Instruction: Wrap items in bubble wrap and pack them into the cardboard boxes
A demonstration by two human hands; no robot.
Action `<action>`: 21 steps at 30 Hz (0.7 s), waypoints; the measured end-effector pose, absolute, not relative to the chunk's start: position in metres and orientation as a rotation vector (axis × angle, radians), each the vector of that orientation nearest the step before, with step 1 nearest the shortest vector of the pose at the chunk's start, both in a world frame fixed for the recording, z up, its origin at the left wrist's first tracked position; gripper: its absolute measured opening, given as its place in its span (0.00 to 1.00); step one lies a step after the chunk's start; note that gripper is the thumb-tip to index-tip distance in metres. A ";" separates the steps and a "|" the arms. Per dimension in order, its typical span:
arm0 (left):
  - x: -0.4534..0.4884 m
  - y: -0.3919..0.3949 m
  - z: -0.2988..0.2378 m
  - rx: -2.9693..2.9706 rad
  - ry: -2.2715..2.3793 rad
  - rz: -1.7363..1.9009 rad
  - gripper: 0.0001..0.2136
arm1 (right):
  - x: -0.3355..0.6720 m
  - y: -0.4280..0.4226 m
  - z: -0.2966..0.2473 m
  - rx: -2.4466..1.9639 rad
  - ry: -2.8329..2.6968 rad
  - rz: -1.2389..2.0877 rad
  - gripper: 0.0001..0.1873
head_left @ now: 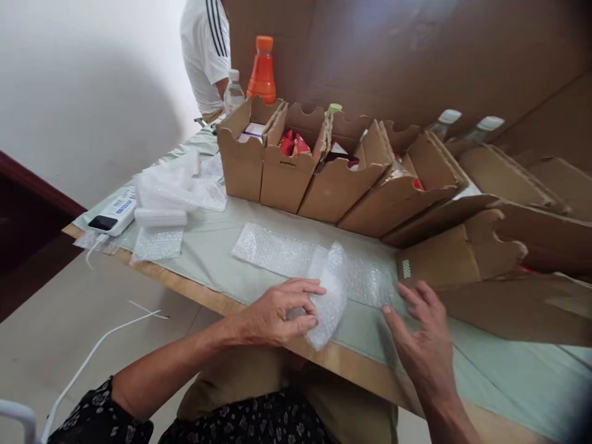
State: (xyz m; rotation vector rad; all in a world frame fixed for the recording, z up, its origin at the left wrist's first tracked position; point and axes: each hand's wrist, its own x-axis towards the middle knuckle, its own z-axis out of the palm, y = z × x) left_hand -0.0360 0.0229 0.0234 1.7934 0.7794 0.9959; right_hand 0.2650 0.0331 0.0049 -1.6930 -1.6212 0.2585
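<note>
A strip of clear bubble wrap (272, 250) lies flat across the green cloth in front of me. Across its middle rests a folded piece of bubble wrap (330, 290), and whatever may be inside it cannot be made out. My left hand (289, 311) grips the left side of this folded piece, thumb and fingers curled at its edge. To the right, my right hand (423, 336) is open, fingers apart, close to the strip's right end and beside a cardboard box (444, 259). Nothing shows in its fingers.
Cardboard bins (287, 179) holding small packets stand along the back. At left lie loose bubble wrap (171, 185) and a white power bank (113, 213) with a cable. Behind are an orange bottle (262, 71), clear bottles and a person in a white sleeve (203, 55).
</note>
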 end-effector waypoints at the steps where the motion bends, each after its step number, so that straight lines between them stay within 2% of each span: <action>1: -0.025 0.021 0.024 1.877 0.746 0.994 0.07 | 0.264 0.029 0.007 -1.632 -1.682 0.141 0.27; 4: -0.005 0.017 0.026 2.128 0.542 0.941 0.08 | 0.257 0.016 0.011 -1.497 -1.873 0.062 0.23; 7: -0.010 0.021 0.030 2.191 0.638 0.965 0.14 | 0.246 0.009 0.002 -1.545 -1.987 0.111 0.29; 10: -0.041 0.045 0.034 2.201 1.247 1.015 0.12 | 0.237 0.010 -0.014 -1.669 -2.031 0.020 0.34; 14: -0.089 0.087 0.036 2.011 2.179 0.583 0.22 | 0.237 0.011 -0.023 -1.608 -2.074 -0.038 0.22; 15: -0.096 0.094 0.036 1.939 2.258 0.494 0.22 | 0.239 0.010 -0.023 -1.556 -2.080 -0.027 0.18; 17: -0.103 0.103 0.033 1.858 2.259 0.443 0.14 | 0.245 0.007 -0.021 -1.459 -2.070 -0.004 0.15; 19: -0.103 0.105 0.029 1.821 2.192 0.509 0.05 | 0.250 0.003 -0.018 -1.396 -2.025 0.018 0.13; 21: -0.104 0.106 0.029 1.767 2.146 0.625 0.04 | 0.255 -0.001 -0.015 -1.369 -1.946 0.041 0.11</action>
